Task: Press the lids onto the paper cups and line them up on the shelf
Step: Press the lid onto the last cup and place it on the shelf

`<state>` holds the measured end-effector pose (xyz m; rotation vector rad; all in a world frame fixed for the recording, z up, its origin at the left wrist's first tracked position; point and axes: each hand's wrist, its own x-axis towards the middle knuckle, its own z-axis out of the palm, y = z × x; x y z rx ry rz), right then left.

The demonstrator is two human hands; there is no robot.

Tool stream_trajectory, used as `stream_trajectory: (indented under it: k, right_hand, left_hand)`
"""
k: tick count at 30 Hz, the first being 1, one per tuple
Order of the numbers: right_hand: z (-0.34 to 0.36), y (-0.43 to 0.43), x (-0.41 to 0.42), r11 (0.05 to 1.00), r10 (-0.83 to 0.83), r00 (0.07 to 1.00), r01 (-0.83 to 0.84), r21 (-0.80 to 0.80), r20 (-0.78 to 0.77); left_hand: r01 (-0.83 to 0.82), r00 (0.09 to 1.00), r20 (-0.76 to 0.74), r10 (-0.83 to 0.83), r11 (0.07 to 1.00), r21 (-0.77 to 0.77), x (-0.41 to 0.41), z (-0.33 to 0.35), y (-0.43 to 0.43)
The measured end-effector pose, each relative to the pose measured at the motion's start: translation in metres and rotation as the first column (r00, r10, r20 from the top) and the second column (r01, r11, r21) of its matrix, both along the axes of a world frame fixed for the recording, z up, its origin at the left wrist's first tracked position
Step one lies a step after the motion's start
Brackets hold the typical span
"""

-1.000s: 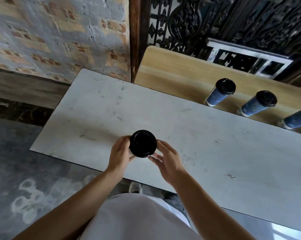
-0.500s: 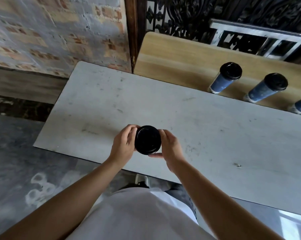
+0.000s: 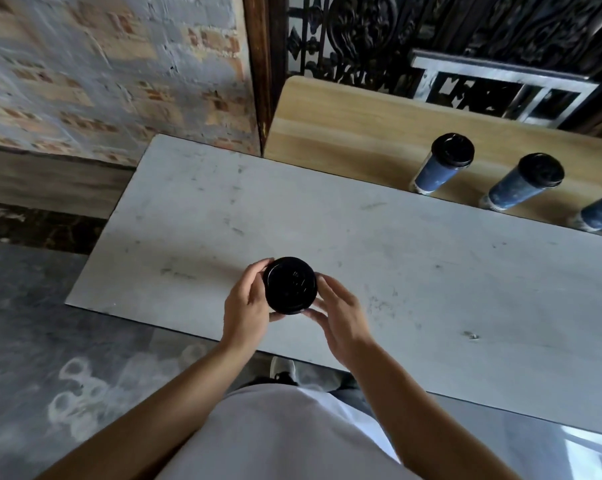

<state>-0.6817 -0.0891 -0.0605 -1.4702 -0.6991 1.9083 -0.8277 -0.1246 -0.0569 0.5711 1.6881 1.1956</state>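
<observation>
Two hands meet around one black lid (image 3: 290,285), which sits on a paper cup that is almost fully hidden under it, because the camera looks straight down. This cup is above the near part of the grey table (image 3: 431,271), close to its front edge; I cannot tell if its bottom rests on the table or is lifted a little.

I judge the cup to be light and its thin paper wall soft, so a strong squeeze at the middle would bend it and could loosen the lid. The plastic lid looks smooth, stiffer than the cup, and probably a bit slippery. The best place to hold is high on the wall, just under the rim, where the cup is strongest, while the pressing goes on the lid's edge and not on its centre.

The left hand (image 3: 246,306) is curled about halfway, with fingers wrapped on the left side of the lid and the thumb under its near edge, so it grips the cup and lid. The right hand (image 3: 341,315) is more open; its fingertips (image 3: 322,282) touch the right edge of the lid and the thumb comes near the front, more steadying than clamping.

Beyond the table, on the wooden shelf (image 3: 344,133), three lidded blue cups (image 3: 443,164) stand in a row, well apart from the hands.
</observation>
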Motion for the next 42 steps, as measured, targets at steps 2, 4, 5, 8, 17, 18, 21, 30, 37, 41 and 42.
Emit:
stream_trajectory:
  k: [2,4,5,8,17,18,21,30,37,41,42]
  right_hand:
    - [0.002,-0.002,0.000,1.000,-0.010,1.000,0.010,0.015,0.024]
    - [0.004,0.001,0.000,1.000,0.007,0.999,-0.007,-0.001,0.045]
    - [0.005,0.003,0.000,1.000,0.023,0.999,-0.023,-0.010,0.048]
    - [0.005,0.006,-0.003,0.996,0.081,0.992,-0.083,0.023,0.098]
    - [-0.005,-0.002,-0.019,0.912,0.044,0.911,-0.204,0.356,0.410]
    - [-0.005,-0.002,-0.021,0.909,0.033,0.904,-0.204,0.363,0.425]
    - [-0.002,-0.002,-0.022,0.944,0.039,0.925,-0.158,0.289,0.378]
    - [-0.007,-0.022,-0.010,0.996,-0.079,0.996,0.080,-0.033,0.027]
    - [-0.001,0.007,0.002,0.982,0.152,0.943,-0.177,0.059,0.298]
    - [-0.004,0.013,-0.004,0.953,0.221,0.874,-0.288,0.096,0.432]
    - [-0.005,0.011,-0.006,0.953,0.216,0.875,-0.286,0.103,0.434]
  left_hand:
    - [-0.045,0.999,-0.007,0.044,0.998,-0.041,0.007,0.002,-0.001]
    - [-0.061,0.998,-0.007,0.061,0.994,-0.094,0.007,0.004,0.002]
    - [-0.056,0.998,0.008,0.057,0.992,-0.110,0.005,0.004,0.004]
    - [0.019,1.000,0.025,-0.016,0.993,-0.121,-0.010,0.001,0.008]
    - [0.371,0.925,-0.118,-0.362,0.927,0.063,-0.026,-0.009,0.006]
    - [0.354,0.932,-0.114,-0.345,0.933,0.068,-0.025,-0.009,0.006]
    - [0.286,0.957,-0.064,-0.282,0.956,0.067,-0.019,-0.007,0.004]
    - [-0.121,0.990,0.061,0.126,0.990,-0.078,0.019,0.002,-0.009]
    - [0.207,0.978,0.029,-0.207,0.947,-0.247,-0.016,-0.006,0.010]
    - [0.217,0.973,-0.026,-0.229,0.949,-0.229,-0.015,-0.005,0.010]
    - [0.235,0.965,-0.069,-0.253,0.951,-0.202,-0.014,-0.005,0.008]
